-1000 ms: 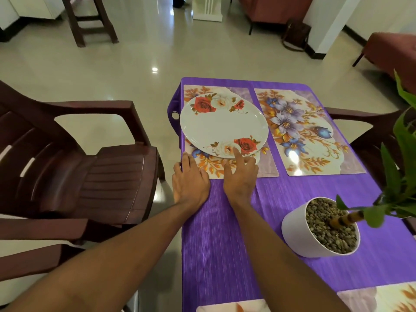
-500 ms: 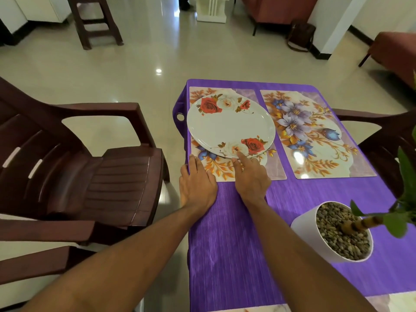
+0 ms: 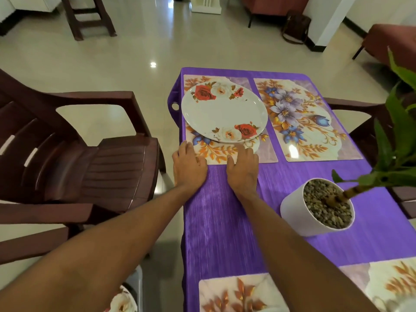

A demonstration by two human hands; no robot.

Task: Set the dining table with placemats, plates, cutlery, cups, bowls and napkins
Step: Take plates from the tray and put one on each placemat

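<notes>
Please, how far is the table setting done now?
Done: the far left placemat carries one rose plate; three more placemats lie without plates. In hand: left hand and right hand rest flat at that mat's near edge. Left: more plates, plus cutlery, cups, bowls and napkins, none on the table.

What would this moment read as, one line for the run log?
step: place setting | plate: on far-left placemat | left hand: flat on its near edge | right hand: flat on same edge | second placemat: no plate
</notes>
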